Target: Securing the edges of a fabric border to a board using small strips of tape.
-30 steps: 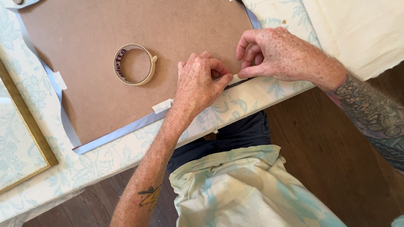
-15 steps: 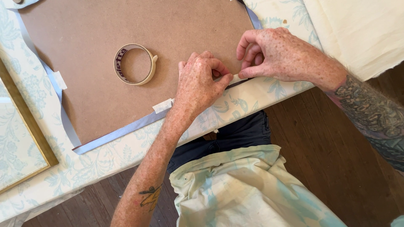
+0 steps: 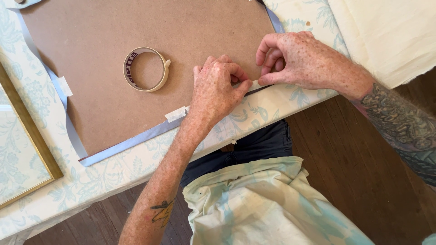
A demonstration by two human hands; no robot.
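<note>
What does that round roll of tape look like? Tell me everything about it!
The roll of tape is a thin cream ring, nearly used up, with a dark inner side. It lies flat on the brown board, and a short loose end sticks out at its right. Nothing else touches it; the left hand is close by.

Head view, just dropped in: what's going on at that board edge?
A person presses a strip of masking tape onto the near edge of a brown backing board on a floral-covered table. The left hand pushes the edge down; the right hand pinches the strip. A tape roll lies on the board.
</note>
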